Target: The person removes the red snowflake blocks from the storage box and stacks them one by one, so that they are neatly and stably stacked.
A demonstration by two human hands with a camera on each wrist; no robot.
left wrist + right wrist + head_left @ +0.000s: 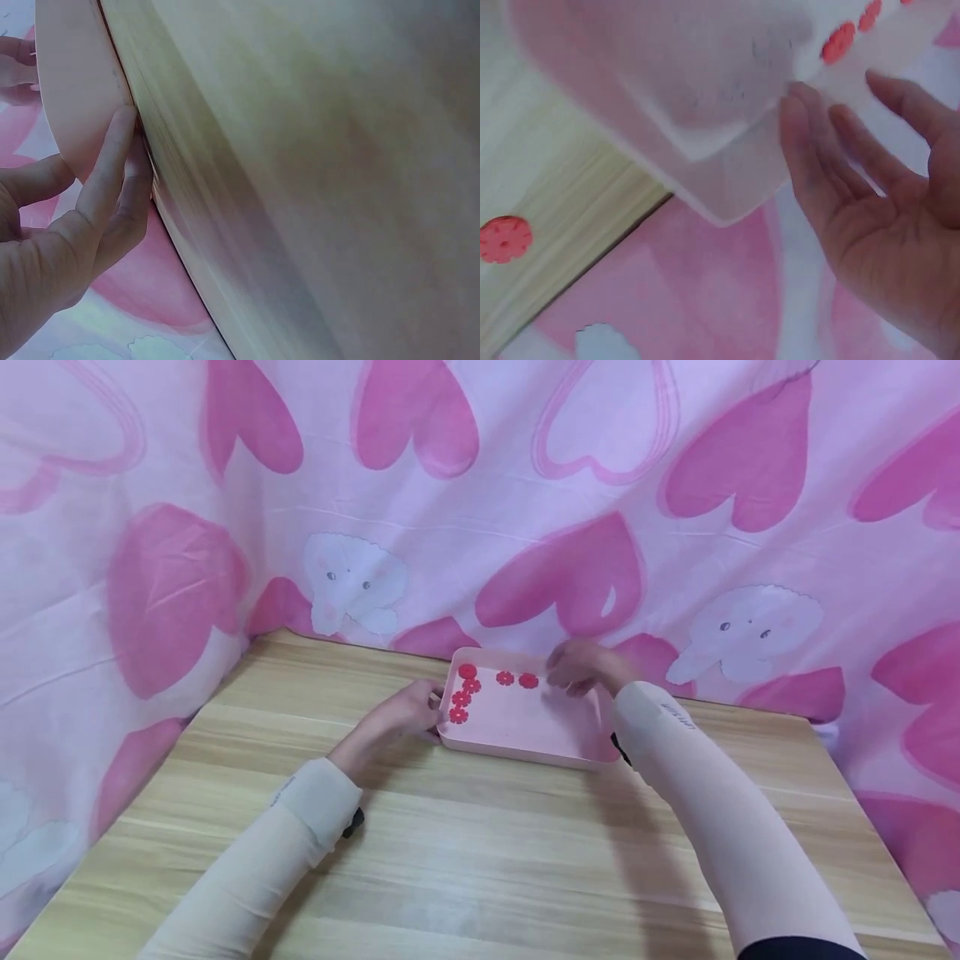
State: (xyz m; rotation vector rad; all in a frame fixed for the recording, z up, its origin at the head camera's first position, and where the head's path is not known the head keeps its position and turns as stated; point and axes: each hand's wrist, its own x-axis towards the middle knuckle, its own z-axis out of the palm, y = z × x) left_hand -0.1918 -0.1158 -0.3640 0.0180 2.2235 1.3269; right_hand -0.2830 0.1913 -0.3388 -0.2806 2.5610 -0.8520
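A shallow pink tray (517, 750) sits at the far middle of the wooden table (480, 860). Several red flower-shaped discs (461, 698) lie along its left and back inside edges. My left hand (422, 703) rests against the tray's left wall. In the left wrist view its straight fingers (112, 154) press flat on the pink tray wall (75, 90). My right hand (572, 672) hovers over the tray's far right rim. In the right wrist view this right hand (832, 120) is spread flat, fingertips at the tray's corner (712, 187), holding nothing.
One more red disc (505, 238) lies on the wood outside the tray, seen only in the right wrist view. A pink heart-print cloth (480, 485) hangs close behind the table and along its left and right sides.
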